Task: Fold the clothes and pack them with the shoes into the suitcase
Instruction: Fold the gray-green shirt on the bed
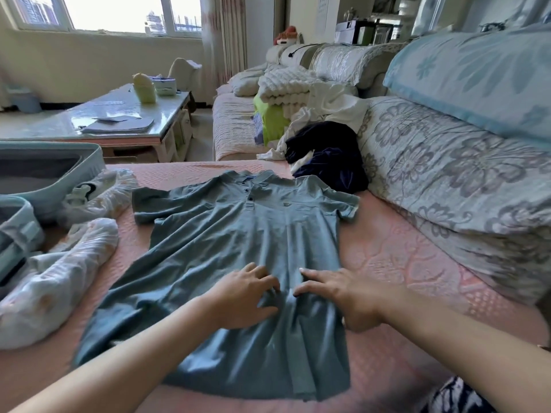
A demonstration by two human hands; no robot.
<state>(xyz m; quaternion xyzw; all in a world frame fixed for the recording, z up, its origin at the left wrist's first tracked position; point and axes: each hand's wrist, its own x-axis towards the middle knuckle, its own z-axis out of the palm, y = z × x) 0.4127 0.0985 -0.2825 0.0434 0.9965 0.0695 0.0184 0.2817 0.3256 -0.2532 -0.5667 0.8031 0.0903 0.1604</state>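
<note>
Right, the blue polo shirt [238, 234] lies flat and face up on the pink quilted cover [387, 248]. Its long axis runs straight away from me, collar far and hem near. My left hand [247, 293] and right hand [337, 296] press palm-down on its lower half, fingers straight and spread, on either side of the centre line, neither nearer. I judge the sleeves fold inward next. Left of the shirt lie the bagged shoes [74, 263], then the open suitcase [95, 156]. Unfolded clothes [328, 156] sit past the collar.
</note>
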